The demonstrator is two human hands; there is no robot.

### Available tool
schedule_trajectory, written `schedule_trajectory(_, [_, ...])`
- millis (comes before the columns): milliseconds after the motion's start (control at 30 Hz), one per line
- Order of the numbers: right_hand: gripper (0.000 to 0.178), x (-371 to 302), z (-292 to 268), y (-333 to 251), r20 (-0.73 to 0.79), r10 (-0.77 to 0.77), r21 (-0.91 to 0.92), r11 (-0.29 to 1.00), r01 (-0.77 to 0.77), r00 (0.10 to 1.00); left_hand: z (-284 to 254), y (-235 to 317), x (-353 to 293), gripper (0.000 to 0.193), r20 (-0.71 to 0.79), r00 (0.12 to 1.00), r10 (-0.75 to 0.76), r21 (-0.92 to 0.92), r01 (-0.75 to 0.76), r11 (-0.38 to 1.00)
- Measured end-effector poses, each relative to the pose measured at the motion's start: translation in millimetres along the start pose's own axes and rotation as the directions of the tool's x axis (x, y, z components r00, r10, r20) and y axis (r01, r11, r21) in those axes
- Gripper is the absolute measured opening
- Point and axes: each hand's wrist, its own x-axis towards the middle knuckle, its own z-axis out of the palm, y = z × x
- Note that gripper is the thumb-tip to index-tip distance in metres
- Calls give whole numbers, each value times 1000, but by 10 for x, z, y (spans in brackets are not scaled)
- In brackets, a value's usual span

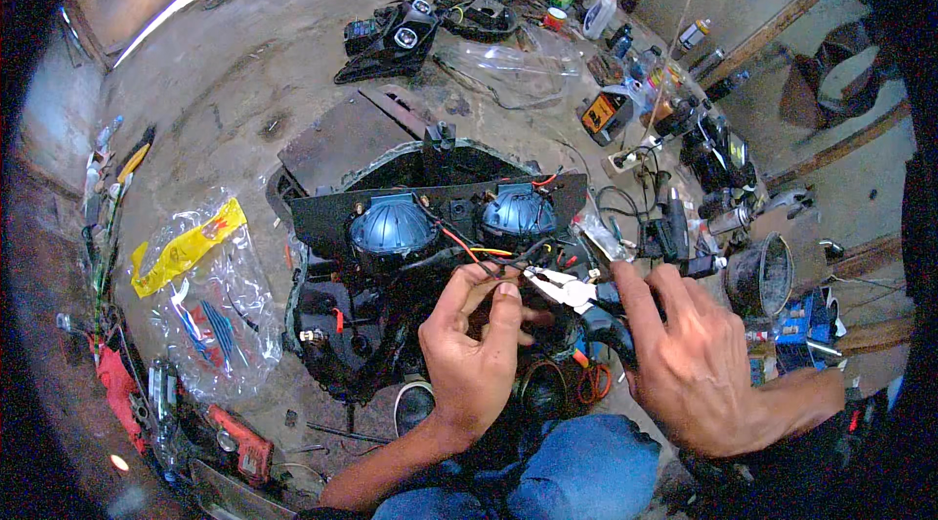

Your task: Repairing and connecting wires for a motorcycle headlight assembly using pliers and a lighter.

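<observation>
A person is sitting on a dusty concrete floor, working on a black headlight assembly with two blue dome-shaped lamp backs, lying just in front of their knees. The left hand is pinching a bundle of black, red and orange wires between thumb and fingertips. The right hand is closed around the dark handles of a pair of pliers — the metal tips are pointing left, meeting the wires beside the left fingers. A clear plastic bag with a yellow label is lying to the left — tools, bottles and another lamp unit are lying scattered farther off.
</observation>
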Motion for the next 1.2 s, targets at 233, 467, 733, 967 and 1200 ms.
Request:
schedule_trajectory(233, [39,102,-46,266,202,-41,358,933,-34,979,-16,23,37,26,-11,998,-55,-35,55,998])
schedule_trajectory(467, [34,169,-14,306,359,12,703,654,-278,933,-18,186,75,31,35,989,-143,-82,146,986])
schedule_trajectory(733, [37,-18,353,212,683,-158,663,-276,-696,713,-23,281,112,19,28,977,-213,-133,215,968])
schedule_trajectory(967, [42,-105,524,240,646,-387,411,-549,-728,658,-122,145,104,28,16,985,-171,1,171,985])
schedule_trajectory(1200, [49,-82,369,196,646,-327,492,-511,-704,689,-87,156,93,28,38,991,-131,-35,133,991])
